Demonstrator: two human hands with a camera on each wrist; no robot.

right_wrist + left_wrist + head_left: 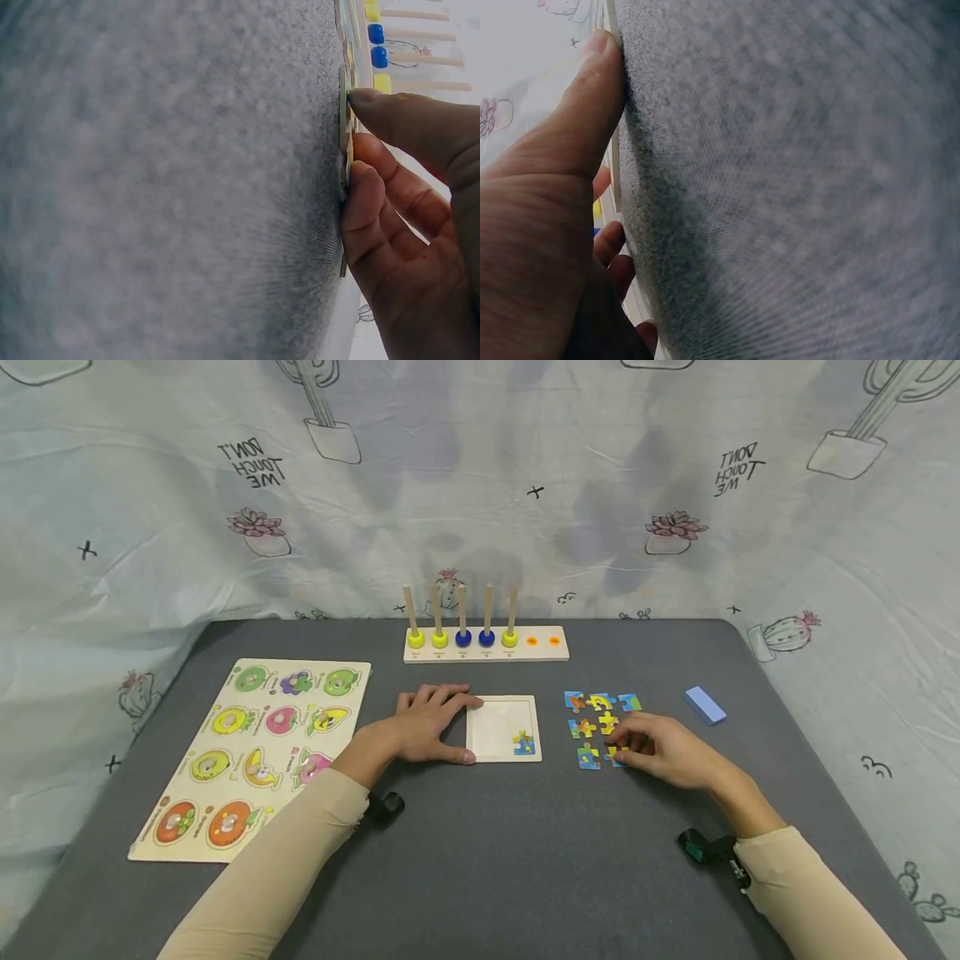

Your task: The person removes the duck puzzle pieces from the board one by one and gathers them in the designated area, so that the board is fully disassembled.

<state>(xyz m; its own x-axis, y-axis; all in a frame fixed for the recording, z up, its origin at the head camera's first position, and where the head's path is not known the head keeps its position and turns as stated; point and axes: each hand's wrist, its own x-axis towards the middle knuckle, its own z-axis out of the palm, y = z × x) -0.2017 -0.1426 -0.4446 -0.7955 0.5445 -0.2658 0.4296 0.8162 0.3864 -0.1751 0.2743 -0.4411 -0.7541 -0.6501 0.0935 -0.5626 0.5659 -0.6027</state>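
Note:
A shallow square wooden puzzle tray [501, 722] lies mid-table, with one small jigsaw section [524, 743] in its lower right corner. My left hand [429, 727] rests at its left side, index finger at the upper corner and thumb at the lower; in the left wrist view the thumb [592, 97] lies along its edge. To the right, several loose blue and yellow jigsaw pieces [588, 757] lie in rows. Over their right column, my right hand [660, 750] has its thumb and curled fingers around a jigsaw piece [617, 752], partly hidden beneath them.
A wooden fruit puzzle board [288, 789] lies on the left, partly under the left forearm. At the back stands a peg board [450, 654] with yellow and blue rings on its pegs. A blue block [705, 705] is on the right. Patterned cloth hangs behind the grey table [517, 860].

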